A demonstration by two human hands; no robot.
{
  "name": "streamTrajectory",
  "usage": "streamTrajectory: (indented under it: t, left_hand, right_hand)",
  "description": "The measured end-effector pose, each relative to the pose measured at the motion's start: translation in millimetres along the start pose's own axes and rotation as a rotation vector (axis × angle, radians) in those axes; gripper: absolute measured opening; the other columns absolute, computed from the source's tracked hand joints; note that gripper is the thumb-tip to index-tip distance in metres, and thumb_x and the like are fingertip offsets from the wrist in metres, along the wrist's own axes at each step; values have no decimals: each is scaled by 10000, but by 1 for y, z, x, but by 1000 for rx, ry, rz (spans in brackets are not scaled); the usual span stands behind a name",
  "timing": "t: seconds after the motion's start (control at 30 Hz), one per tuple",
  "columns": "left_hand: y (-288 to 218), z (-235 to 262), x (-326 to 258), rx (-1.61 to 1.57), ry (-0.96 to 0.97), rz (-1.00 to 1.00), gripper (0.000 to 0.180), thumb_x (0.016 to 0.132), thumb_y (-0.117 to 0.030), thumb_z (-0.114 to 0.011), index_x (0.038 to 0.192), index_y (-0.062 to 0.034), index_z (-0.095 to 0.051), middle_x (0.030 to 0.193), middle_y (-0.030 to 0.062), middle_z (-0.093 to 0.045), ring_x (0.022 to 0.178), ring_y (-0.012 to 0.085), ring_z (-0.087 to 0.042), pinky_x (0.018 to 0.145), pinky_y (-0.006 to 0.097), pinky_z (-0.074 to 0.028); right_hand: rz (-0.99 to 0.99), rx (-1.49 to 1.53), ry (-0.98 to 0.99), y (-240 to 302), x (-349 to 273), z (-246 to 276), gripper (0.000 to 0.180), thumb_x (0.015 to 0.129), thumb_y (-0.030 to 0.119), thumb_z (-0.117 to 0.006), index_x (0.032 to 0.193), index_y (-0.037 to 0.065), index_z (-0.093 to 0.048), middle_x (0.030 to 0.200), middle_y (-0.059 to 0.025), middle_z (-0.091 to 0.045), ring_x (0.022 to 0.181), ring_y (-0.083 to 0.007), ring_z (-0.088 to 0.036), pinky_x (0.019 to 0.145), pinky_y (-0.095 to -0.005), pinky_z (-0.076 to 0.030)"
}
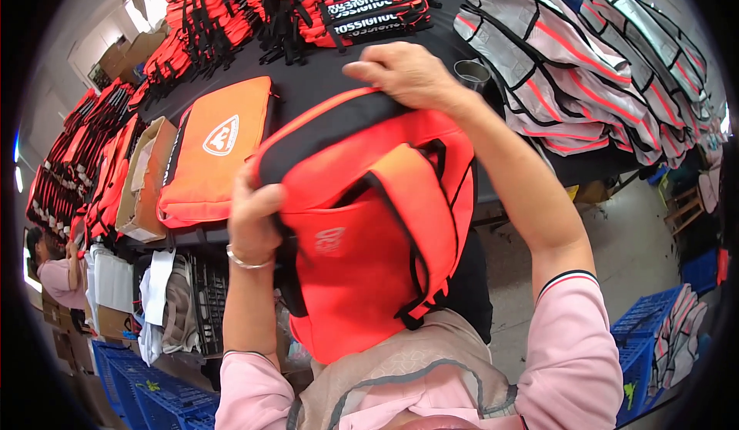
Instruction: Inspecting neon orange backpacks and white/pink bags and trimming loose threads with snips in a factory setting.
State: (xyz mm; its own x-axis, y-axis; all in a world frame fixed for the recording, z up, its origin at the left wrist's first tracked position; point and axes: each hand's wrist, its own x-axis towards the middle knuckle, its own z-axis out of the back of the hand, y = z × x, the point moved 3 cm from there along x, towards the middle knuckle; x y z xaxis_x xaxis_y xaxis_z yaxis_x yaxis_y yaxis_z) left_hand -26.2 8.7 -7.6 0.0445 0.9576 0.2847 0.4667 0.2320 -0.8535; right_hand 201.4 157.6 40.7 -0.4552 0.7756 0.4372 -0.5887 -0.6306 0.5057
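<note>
An orange-red backpack (350,264) with a black top panel stands upright against my body, its padded shoulder strap (423,214) on the right side. My left hand (256,213), with a bracelet at the wrist, is closed on the backpack's left edge, thumb in front. Over the far right top edge lies my right hand (408,72), slightly blurred; its fingers are loosely bent and apart, pointing left, with nothing visible in them. Flat on the table to the left rests an orange bag (212,153) with a white shield emblem, beside an open cardboard box (138,180).
High piles of orange-black bags (204,18) line the dark table's (454,14) far side. Grey-white panels (531,60) with black edging are heaped right, near a metal cup (471,72). Blue crates (158,391) flank me below. Another person (65,280) is at far left.
</note>
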Motion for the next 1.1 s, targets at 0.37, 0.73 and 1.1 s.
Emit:
streamTrajectory:
  t: [0.37,0.73,1.1]
  left_hand:
    - [2,75,62,-393,143,-13,445,982,-315,-505,1241,43,-558,1251,202,-620,1171,327,-601,1045,453,-452]
    - [166,99,91,1736,198,-243,536,918,-267,-630,1427,-241,-465,1503,86,-405,1335,325,-435,1012,373,-466]
    - [158,110,64,1851,60,-98,477,939,-267,-578,1405,-323,-489,1532,0,-374,1349,297,-415,976,361,-511]
  right_hand:
    - [30,-87,124,-46,-58,53,519,736,417,-822,820,-58,-633,630,-148,-535,584,-156,-500,589,-347,-465]
    - [-149,-457,-200,-237,-88,-81,382,985,151,-452,1360,139,-522,1371,-146,-537,1319,-354,-444,1106,-530,-304]
    - [719,-427,205,-64,-180,-123,563,836,179,-600,1371,327,-500,1526,32,-355,1441,-271,-265,1167,-553,-227]
